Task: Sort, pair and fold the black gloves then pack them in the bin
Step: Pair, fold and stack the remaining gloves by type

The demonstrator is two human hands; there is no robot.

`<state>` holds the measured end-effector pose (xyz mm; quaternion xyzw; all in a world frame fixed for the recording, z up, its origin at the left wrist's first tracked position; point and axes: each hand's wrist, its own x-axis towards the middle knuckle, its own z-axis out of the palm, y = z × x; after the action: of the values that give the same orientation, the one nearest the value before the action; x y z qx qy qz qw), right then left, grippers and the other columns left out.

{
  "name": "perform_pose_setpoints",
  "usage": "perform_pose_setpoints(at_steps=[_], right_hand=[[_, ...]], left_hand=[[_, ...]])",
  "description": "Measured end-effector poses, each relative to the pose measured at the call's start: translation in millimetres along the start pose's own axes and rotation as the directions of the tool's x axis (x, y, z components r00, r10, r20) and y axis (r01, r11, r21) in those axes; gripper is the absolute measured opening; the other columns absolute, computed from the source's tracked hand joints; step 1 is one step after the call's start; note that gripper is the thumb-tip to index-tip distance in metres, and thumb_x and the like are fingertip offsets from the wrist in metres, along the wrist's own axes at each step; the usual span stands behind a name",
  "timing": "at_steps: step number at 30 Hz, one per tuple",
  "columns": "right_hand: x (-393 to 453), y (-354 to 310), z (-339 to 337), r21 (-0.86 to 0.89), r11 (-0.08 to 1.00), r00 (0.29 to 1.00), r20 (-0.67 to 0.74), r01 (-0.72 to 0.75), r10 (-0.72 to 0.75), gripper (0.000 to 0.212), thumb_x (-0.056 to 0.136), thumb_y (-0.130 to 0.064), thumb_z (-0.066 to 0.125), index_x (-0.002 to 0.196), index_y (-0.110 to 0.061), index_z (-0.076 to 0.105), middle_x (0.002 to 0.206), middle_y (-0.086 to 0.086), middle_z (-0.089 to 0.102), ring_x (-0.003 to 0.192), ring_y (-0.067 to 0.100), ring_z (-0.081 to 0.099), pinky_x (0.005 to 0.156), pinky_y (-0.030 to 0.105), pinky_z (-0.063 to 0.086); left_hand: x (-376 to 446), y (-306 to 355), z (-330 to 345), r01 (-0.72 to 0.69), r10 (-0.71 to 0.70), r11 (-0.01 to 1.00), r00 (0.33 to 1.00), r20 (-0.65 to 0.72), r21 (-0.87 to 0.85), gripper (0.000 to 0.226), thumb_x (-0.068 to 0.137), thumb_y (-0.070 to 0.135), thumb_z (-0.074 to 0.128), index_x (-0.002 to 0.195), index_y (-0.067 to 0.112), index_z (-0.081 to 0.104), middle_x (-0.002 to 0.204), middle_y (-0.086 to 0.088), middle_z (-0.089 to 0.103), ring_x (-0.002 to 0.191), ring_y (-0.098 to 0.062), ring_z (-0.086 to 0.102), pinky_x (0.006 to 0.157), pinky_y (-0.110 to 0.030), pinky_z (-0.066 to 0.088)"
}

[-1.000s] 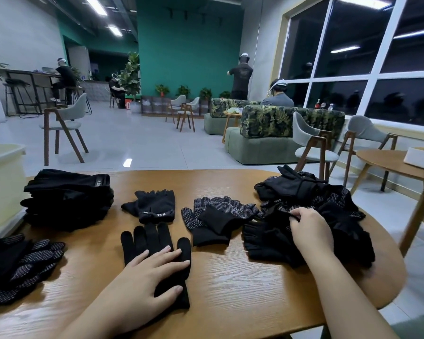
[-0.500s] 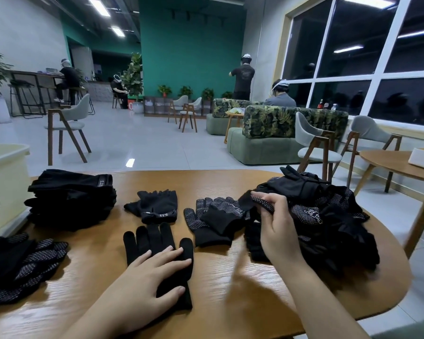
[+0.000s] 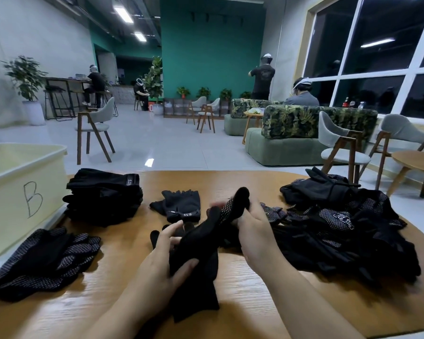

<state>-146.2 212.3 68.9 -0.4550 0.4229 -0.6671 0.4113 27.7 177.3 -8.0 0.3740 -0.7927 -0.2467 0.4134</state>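
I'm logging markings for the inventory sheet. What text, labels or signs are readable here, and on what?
"B": handwritten on the side of the pale yellow bin.
"5.11": cuff tag of the lone glove, seen upside down.
White cuff print on the top glove of the stacked gloves: too blurred to read.
White logo on a dotted glove in the unsorted pile: unreadable.

I see a wooden table (image 3: 123, 302) carrying a stack of folded black gloves (image 3: 103, 194) at back left, dotted gloves (image 3: 44, 258) at near left and a loose glove heap (image 3: 340, 228) on the right. A single folded pair (image 3: 179, 206) lies mid-table, and a pale bin marked B (image 3: 22, 192) sits at the left edge.
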Motion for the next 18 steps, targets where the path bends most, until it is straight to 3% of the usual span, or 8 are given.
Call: perform_pose_setpoints(at_steps=[4,7,9,11,13,15,18], right_hand=[[16,10,2,-0.195,0.976,0.989,-0.124,-0.099,0.076,0.017,0.087,0.007,0.042,0.088,-0.008,0.049,0.072,0.006,0.058,0.067,0.019,0.057,0.06,0.028,0.048],[20,23,-8,-0.354,0.932,0.977,-0.213,-0.081,0.004,0.027,0.085,0.007,0.047,0.098,-0.016,0.049,0.087,0.0,0.059,0.079,0.015,0.058,0.072,0.024,0.046],[14,28,-15,-0.42,0.906,0.975,-0.217,-0.044,-0.053,0.039,0.084,0.008,0.042,0.105,-0.024,0.048,0.103,-0.006,0.058,0.094,0.006,0.056,0.08,0.016,0.044],[8,31,-19,-0.478,0.878,0.976,-0.187,0.008,-0.111,0.044,0.083,0.009,0.04,0.108,-0.027,0.049,0.11,-0.012,0.057,0.104,-0.001,0.052,0.089,0.016,0.042],[5,33,-21,-0.568,0.818,0.981,-0.094,0.086,-0.168,0.047,0.081,0.008,0.044,0.106,-0.031,0.051,0.109,-0.017,0.057,0.109,-0.003,0.051,0.093,0.018,0.041],[3,34,-19,-0.682,0.696,0.971,0.098,0.226,-0.22,0.051,0.079,0.003,0.05,0.118,-0.031,0.051,0.113,-0.018,0.056,0.115,0.001,0.048,0.098,0.02,0.038],[1,31,-10,-0.76,0.465,0.889,0.418,0.454,-0.185,0.07,0.08,-0.006,0.056,0.14,-0.035,0.036,0.121,-0.035,0.038,0.122,0.003,0.032,0.105,0.02,0.027]], left_hand=[[1,-3,-2,-0.034,0.02,0.994,0.991,-0.133,-0.104,0.047,0.084,0.024,0.064,0.117,0.049,0.042,0.091,0.008,0.058,0.093,-0.008,0.06,0.077,-0.018,0.046],[2,-7,-5,-0.043,0.009,0.988,0.974,-0.224,-0.148,0.059,0.084,0.011,0.065,0.109,0.06,0.041,0.094,0.011,0.056,0.087,-0.015,0.059,0.068,-0.017,0.047],[1,-8,-7,-0.054,0.019,0.99,0.967,-0.256,-0.13,0.068,0.085,0.003,0.063,0.107,0.063,0.039,0.1,0.017,0.056,0.094,-0.011,0.058,0.072,-0.018,0.047],[2,-8,-8,-0.071,0.042,0.992,0.962,-0.269,-0.1,0.07,0.086,0.001,0.06,0.109,0.063,0.038,0.106,0.022,0.057,0.1,-0.006,0.058,0.08,-0.017,0.047],[3,-7,-8,-0.095,0.074,0.993,0.959,-0.273,-0.068,0.072,0.087,-0.001,0.059,0.112,0.064,0.037,0.111,0.027,0.056,0.106,-0.001,0.056,0.086,-0.012,0.044],[3,-3,-8,-0.127,0.111,0.991,0.96,-0.257,-0.044,0.067,0.089,0.004,0.056,0.114,0.063,0.037,0.116,0.028,0.055,0.11,0.003,0.054,0.09,-0.009,0.041],[2,2,-7,-0.196,0.189,0.98,0.966,-0.174,-0.026,0.059,0.085,0.012,0.05,0.122,0.056,0.038,0.121,0.025,0.058,0.117,0.003,0.053,0.094,-0.01,0.04]])
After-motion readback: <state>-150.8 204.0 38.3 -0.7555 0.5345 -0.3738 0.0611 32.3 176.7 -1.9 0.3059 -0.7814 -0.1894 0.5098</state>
